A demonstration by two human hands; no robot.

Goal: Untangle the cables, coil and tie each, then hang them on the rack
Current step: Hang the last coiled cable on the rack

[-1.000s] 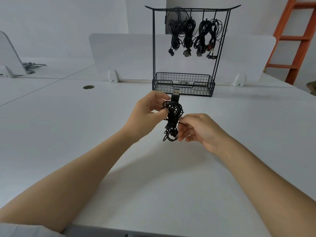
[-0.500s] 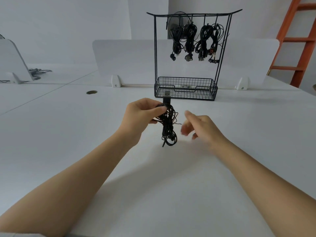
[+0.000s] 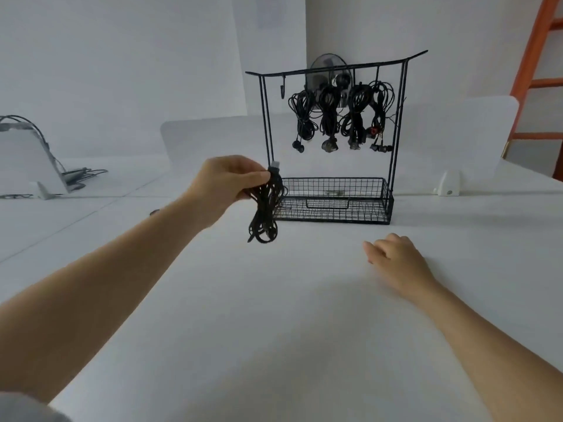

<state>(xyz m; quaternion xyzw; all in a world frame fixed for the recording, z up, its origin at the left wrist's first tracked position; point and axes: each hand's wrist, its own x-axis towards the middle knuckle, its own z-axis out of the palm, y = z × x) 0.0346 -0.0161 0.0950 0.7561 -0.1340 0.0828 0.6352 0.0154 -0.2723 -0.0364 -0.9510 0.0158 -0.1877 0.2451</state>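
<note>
left hand (image 3: 231,181) pinches the coiled cable (image 3: 265,208) – hanging lengthwise below its fingers; free hook (image 3: 283,88) up-right; right hand (image 3: 396,260) loose, farther.

The left hand (image 3: 231,181) gripped a coiled black cable (image 3: 266,208) by its upper end, raised just left of the rack (image 3: 393,132). Four bundled cables (image 3: 329,117) hung from the rack's top bar. The right hand (image 3: 396,260) lay low at the white table (image 3: 274,330), fingers loosely curled.
</note>
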